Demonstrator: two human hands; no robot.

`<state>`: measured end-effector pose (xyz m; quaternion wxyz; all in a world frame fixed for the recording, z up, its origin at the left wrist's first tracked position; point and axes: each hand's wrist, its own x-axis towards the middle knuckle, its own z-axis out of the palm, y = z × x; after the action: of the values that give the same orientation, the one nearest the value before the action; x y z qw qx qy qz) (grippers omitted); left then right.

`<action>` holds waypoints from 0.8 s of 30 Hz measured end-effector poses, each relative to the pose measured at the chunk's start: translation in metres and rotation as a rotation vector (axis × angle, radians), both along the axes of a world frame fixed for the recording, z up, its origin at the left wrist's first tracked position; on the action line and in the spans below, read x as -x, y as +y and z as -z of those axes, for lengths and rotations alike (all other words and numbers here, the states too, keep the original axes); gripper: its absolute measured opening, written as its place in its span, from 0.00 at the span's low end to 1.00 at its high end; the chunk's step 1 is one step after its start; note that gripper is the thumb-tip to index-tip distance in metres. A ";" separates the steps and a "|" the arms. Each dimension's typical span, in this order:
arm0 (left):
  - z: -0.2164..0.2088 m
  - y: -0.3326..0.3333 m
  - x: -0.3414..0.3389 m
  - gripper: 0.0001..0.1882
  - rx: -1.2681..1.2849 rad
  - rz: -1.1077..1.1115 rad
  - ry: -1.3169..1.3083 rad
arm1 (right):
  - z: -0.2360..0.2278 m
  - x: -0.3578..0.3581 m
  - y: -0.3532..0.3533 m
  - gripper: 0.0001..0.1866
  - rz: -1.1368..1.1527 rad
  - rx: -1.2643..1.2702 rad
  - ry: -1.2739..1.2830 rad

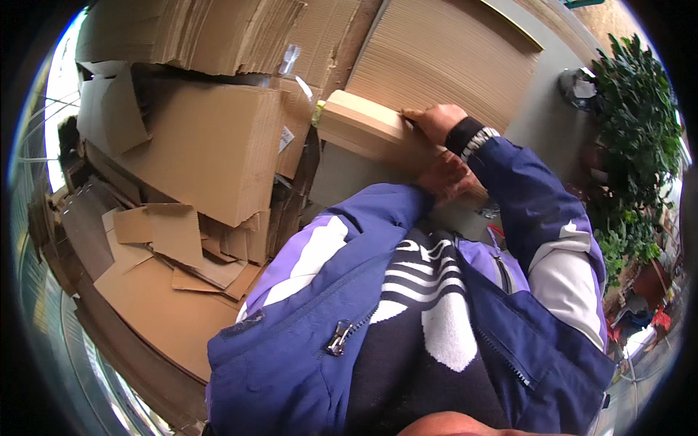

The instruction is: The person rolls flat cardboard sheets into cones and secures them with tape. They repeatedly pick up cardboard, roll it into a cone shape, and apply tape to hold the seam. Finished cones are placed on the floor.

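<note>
A long, narrow piece of folded cardboard (371,125) lies slanting across the upper middle, with a crease along its length. My right hand (439,122) is closed on its far edge, fingers curled over the top. Below it, my left hand (445,178) grips the near side towards the right end, its fingers bent and slightly blurred. Behind the piece lies a large flat corrugated cardboard sheet (443,54), touching or almost touching my right hand. The right end of the folded piece is partly hidden by my hands and sleeve.
Stacked cardboard sheets (211,33) and a large box-like piece (211,145) stand at the left. Torn scraps (174,236) lie below them. A leafy green plant (632,138) and a dark pot-like container (578,87) stand at the right, beside grey floor (542,109).
</note>
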<state>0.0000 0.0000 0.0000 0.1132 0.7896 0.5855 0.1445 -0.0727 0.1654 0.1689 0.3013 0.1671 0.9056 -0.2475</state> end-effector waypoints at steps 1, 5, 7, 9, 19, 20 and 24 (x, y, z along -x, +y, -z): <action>-0.014 0.007 0.016 0.26 0.188 -0.004 -0.094 | -0.002 -0.015 0.000 0.21 0.010 -0.028 0.039; -0.073 0.014 0.027 0.25 0.348 -0.035 -0.284 | -0.001 -0.034 -0.001 0.21 -0.012 -0.020 0.046; -0.088 0.015 0.023 0.25 0.161 -0.036 -0.144 | -0.003 -0.055 0.003 0.21 -0.023 -0.029 0.029; -0.101 -0.002 0.032 0.25 -0.030 -0.028 0.105 | -0.010 -0.085 0.011 0.20 -0.012 -0.040 -0.022; -0.106 -0.002 0.041 0.30 -0.048 0.003 0.103 | -0.007 -0.172 0.018 0.20 0.106 -0.081 -0.001; -0.105 -0.002 0.042 0.30 -0.051 0.004 0.091 | -0.009 -0.184 0.020 0.21 0.093 -0.104 -0.053; -0.106 -0.002 0.042 0.31 -0.070 -0.004 0.016 | -0.045 -0.244 0.035 0.22 0.080 -0.184 -0.175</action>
<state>-0.0416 -0.0023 0.1057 0.0806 0.7930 0.5825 0.1590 0.1716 0.2008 0.2136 0.3524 0.2507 0.8874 -0.1597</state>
